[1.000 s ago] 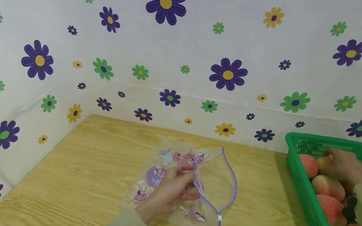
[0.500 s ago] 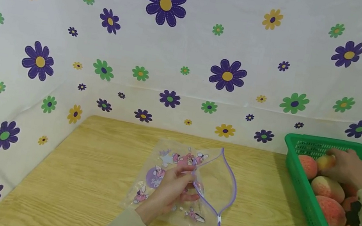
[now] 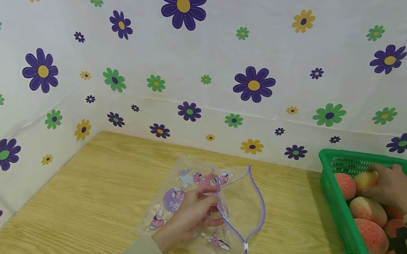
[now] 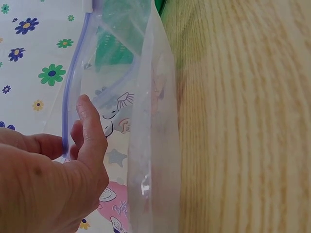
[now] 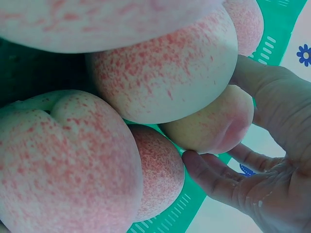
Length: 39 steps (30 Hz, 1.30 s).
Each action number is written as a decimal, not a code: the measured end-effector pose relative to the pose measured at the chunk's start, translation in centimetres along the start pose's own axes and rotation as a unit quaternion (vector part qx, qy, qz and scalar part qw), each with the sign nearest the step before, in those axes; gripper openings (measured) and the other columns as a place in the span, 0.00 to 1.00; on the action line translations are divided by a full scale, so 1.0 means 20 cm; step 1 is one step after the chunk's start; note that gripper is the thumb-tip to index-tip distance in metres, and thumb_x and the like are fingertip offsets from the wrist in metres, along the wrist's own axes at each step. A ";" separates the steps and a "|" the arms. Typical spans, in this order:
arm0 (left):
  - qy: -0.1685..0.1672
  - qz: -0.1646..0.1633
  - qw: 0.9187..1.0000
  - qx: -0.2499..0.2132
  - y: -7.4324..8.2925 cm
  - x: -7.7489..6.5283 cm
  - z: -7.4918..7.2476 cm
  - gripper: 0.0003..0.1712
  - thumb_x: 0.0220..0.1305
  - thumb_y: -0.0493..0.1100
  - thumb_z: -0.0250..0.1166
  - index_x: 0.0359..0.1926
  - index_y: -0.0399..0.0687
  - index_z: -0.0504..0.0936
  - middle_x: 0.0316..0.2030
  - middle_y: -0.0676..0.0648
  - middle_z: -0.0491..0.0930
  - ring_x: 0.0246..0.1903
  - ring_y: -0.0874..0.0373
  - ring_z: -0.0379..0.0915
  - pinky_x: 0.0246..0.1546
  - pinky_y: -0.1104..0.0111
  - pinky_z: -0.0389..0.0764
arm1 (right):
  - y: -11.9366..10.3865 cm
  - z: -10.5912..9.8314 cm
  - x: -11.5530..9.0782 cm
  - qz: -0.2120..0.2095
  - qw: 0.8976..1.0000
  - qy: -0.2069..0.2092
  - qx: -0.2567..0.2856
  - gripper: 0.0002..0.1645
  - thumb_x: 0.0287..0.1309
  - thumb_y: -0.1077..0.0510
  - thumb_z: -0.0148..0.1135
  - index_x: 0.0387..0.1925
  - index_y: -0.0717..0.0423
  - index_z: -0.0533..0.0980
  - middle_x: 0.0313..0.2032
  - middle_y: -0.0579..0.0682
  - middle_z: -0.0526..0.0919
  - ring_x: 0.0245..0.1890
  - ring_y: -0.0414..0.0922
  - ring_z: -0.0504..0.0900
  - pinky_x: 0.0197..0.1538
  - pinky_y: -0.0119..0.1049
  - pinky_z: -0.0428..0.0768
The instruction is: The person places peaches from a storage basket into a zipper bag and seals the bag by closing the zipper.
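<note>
My left hand [image 3: 193, 214] pinches the upper layer of a clear zip bag [image 3: 172, 199] at its purple-edged mouth. The bag lies on the table with pink cartoon prints, and its mouth gapes to the right. In the left wrist view, thumb and fingers [image 4: 90, 126] meet at the purple strip [image 4: 67, 92]. My right hand [image 3: 394, 186] reaches into a green basket [image 3: 362, 156] and holds a small yellowish peach [image 3: 365, 181] near the back. The right wrist view shows thumb and fingertips on both sides of that yellowish peach [image 5: 218, 121].
Several larger red-speckled peaches, one in front [image 3: 370, 238], fill the basket close around the right hand. The wooden table [image 3: 96, 199] meets a white flower-printed cloth [image 3: 214, 57] at the back and left. The purple zip edge has a white slider [image 3: 246, 245] at its near end.
The right hand has shifted slightly at the back of the basket, and more of the yellowish peach shows between its fingers. The left hand and bag stay in place.
</note>
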<state>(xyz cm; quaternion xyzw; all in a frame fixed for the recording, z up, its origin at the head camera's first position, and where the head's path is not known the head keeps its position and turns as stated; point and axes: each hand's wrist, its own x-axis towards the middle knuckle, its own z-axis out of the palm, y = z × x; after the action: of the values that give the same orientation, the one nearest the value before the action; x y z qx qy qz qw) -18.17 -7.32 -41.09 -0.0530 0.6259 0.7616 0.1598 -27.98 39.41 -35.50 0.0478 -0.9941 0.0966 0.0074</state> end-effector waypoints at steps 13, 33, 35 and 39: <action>0.005 -0.001 1.000 -0.002 0.00 0.00 0.00 0.28 0.69 0.35 0.58 0.69 0.41 0.69 0.40 0.48 0.75 0.33 0.60 0.79 0.38 0.64 0.91 | -0.01 -0.01 -0.02 0.001 1.000 0.019 0.006 0.39 0.49 0.56 0.70 0.55 0.78 0.64 0.44 0.83 0.63 0.41 0.73 0.68 0.35 0.64 0.77; 0.004 0.001 1.000 -0.002 0.00 0.00 0.00 0.29 0.67 0.35 0.59 0.69 0.40 0.69 0.40 0.48 0.74 0.34 0.59 0.78 0.37 0.65 0.91 | -0.03 -0.05 -0.04 -0.021 0.999 0.040 -0.014 0.40 0.46 0.55 0.74 0.53 0.76 0.66 0.40 0.79 0.72 0.39 0.69 0.73 0.35 0.61 0.77; 0.004 0.001 1.000 -0.003 0.00 0.00 0.01 0.29 0.67 0.35 0.59 0.69 0.40 0.69 0.40 0.48 0.74 0.34 0.60 0.78 0.36 0.65 0.91 | -0.04 -0.06 -0.04 -0.027 0.999 0.040 -0.017 0.40 0.46 0.55 0.74 0.53 0.76 0.66 0.40 0.79 0.72 0.38 0.69 0.73 0.35 0.61 0.77; 0.003 0.002 1.000 -0.005 0.00 -0.01 0.01 0.28 0.68 0.34 0.58 0.69 0.40 0.69 0.40 0.48 0.74 0.34 0.60 0.78 0.37 0.65 0.91 | -0.06 -0.08 -0.04 -0.022 0.999 0.041 -0.017 0.40 0.46 0.56 0.74 0.53 0.77 0.66 0.40 0.80 0.71 0.39 0.69 0.73 0.34 0.61 0.78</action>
<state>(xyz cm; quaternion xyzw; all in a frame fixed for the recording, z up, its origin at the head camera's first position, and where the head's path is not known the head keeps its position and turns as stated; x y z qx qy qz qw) -18.02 -7.22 -41.04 -0.0551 0.6228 0.7647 0.1560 -27.04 38.68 -33.83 0.0658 -0.9932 0.0809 0.0515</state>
